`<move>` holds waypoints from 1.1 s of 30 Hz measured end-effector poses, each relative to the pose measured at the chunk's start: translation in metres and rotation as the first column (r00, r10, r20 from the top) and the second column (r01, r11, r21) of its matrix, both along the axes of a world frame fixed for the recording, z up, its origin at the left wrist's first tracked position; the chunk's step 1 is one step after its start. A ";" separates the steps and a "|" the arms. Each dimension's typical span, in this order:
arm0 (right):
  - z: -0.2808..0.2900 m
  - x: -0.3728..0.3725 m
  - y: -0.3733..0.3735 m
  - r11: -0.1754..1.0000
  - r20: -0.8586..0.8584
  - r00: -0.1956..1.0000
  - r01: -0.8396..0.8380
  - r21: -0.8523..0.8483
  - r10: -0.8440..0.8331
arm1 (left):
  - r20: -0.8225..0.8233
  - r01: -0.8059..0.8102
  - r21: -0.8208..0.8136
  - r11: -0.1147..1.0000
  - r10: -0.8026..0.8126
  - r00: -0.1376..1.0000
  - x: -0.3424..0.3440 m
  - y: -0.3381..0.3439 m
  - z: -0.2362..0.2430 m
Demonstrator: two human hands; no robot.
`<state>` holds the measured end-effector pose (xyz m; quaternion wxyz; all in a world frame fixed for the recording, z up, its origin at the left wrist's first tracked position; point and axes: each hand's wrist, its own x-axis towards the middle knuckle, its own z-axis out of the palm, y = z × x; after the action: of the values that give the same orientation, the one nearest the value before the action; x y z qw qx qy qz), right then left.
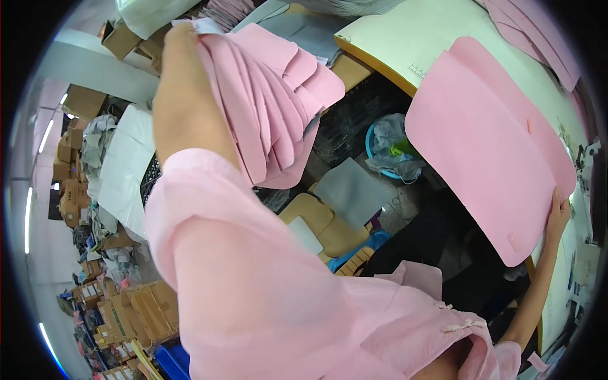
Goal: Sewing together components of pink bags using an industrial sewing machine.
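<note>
My left arm stretches out to a fanned stack of pink rounded panels, which look like fabric or soft sheet. My left hand is at the far edge of that stack, beside a small white piece. Its fingers are hidden, so its grip does not show. At the right, my right hand pinches the near right edge of a large single pink panel, thumb on top. This panel has rounded corners and a small raised oblong mark near its lower corner. It hangs tilted over the edge of the cream table.
Below the table stands a blue basin with plastic bags. A tan chair with a grey sheet on it stands between the stack and my body. Cardboard boxes pile up at left. More pink pieces lie at the far right.
</note>
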<state>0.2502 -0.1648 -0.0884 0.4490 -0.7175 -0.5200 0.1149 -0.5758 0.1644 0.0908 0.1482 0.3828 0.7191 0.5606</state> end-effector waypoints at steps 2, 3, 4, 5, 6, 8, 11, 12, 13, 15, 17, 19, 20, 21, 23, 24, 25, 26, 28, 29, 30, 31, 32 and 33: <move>0.002 0.009 -0.005 1.000 -0.002 1.000 0.017 0.005 -0.017 | 0.268 0.112 0.141 0.984 -0.147 0.952 0.059 0.011 -0.039; 0.005 0.016 -0.012 0.999 -0.015 0.999 0.032 0.016 -0.032 | 0.429 0.206 0.117 0.971 -0.237 0.872 0.098 0.005 -0.061; 0.007 0.014 -0.014 0.999 -0.011 0.999 0.042 0.008 -0.042 | 0.562 0.289 0.105 0.952 -0.296 0.772 0.121 -0.011 -0.071; 0.011 0.007 -0.013 0.999 -0.002 1.000 0.030 -0.017 -0.030 | 0.475 0.337 0.123 0.934 -0.353 0.806 0.127 -0.029 -0.074; 0.013 0.002 -0.012 0.999 0.008 1.000 0.020 -0.046 -0.020 | 0.385 0.387 0.132 0.912 -0.407 0.828 0.131 -0.044 -0.078; 0.013 -0.007 -0.011 0.999 -0.024 0.999 0.023 -0.040 -0.024 | 0.178 0.467 0.007 0.884 -0.461 0.869 0.134 -0.080 -0.067; 0.011 0.012 -0.014 0.998 0.012 0.999 0.045 -0.042 -0.044 | -0.723 0.465 -0.466 0.753 -0.627 0.290 0.111 -0.113 -0.057; 0.011 0.020 -0.018 0.997 0.072 0.995 0.067 -0.045 -0.064 | -0.876 0.447 -0.480 0.755 -0.444 -0.191 0.096 -0.112 -0.066; 0.014 0.021 -0.026 0.997 0.072 0.995 0.069 -0.025 -0.067 | -0.717 0.481 -0.492 0.726 -0.651 0.248 0.132 -0.110 -0.100; 0.021 -0.011 -0.016 0.998 -0.113 0.992 0.059 -0.036 -0.063 | -0.688 0.459 -0.491 0.741 -0.653 0.317 0.120 -0.110 -0.141; 0.026 -0.051 0.003 0.997 -0.056 0.996 0.071 0.012 -0.071 | -0.723 0.334 -0.592 0.734 -0.666 0.181 0.088 -0.109 -0.127; 0.032 -0.055 0.004 0.996 -0.027 0.998 0.057 -0.073 -0.059 | -0.622 -0.138 -0.779 0.612 -0.782 0.039 0.165 -0.111 -0.077; 0.037 -0.060 0.004 0.999 -0.007 1.000 0.026 -0.035 -0.026 | -0.768 -0.019 -0.639 0.769 -0.640 -0.028 0.184 -0.114 -0.062; 0.038 -0.058 0.005 0.999 0.018 0.999 0.031 -0.037 -0.030 | -0.884 0.107 -0.468 0.877 -0.464 -0.058 0.202 -0.113 -0.050; 0.029 -0.051 0.004 0.998 0.022 0.999 0.035 -0.047 -0.034 | -0.873 0.714 -0.319 0.623 -0.486 0.034 0.307 -0.136 -0.035; 0.027 -0.042 -0.004 0.996 0.015 0.998 0.063 -0.060 -0.062 | -0.835 0.848 -0.267 0.458 -0.550 0.034 0.370 -0.148 -0.044; 0.028 -0.037 -0.012 0.998 0.039 0.997 0.063 -0.026 -0.062 | -0.731 0.915 -0.250 0.318 -0.681 0.037 0.430 -0.171 -0.047; 0.028 -0.042 -0.011 0.998 0.025 0.998 0.059 -0.012 -0.058 | -0.684 0.961 -0.219 0.171 -0.729 -0.026 0.469 -0.191 -0.050; 0.029 -0.056 -0.005 0.995 -0.038 0.998 0.061 0.080 -0.058 | -0.823 0.995 -0.093 -0.028 -0.561 -0.093 0.538 -0.217 -0.071; 0.031 -0.061 -0.005 0.989 -0.027 0.999 0.050 0.140 -0.047 | -0.799 0.995 -0.074 -0.068 -0.593 -0.100 0.569 -0.228 -0.081; 0.037 -0.068 -0.004 0.988 -0.033 0.998 0.052 0.144 -0.048 | -0.783 0.996 -0.045 -0.071 -0.617 -0.079 0.594 -0.230 -0.098; 0.044 -0.073 -0.005 0.994 0.002 0.999 0.043 0.096 -0.043 | -0.766 0.997 -0.015 -0.078 -0.640 -0.062 0.610 -0.231 -0.113; 0.049 -0.069 -0.009 0.998 0.040 0.998 0.047 0.048 -0.049 | -0.767 0.995 -0.018 -0.096 -0.637 -0.076 0.620 -0.234 -0.117; 0.045 -0.058 -0.006 1.000 0.057 0.998 0.021 0.003 -0.022 | -0.724 0.995 -0.076 -0.057 -0.684 -0.094 0.628 -0.236 -0.120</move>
<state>0.1919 -0.1705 -0.0435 0.4361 -0.7254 -0.5251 0.0886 0.0526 -0.0712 -0.0296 0.1580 0.9296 0.0822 0.3226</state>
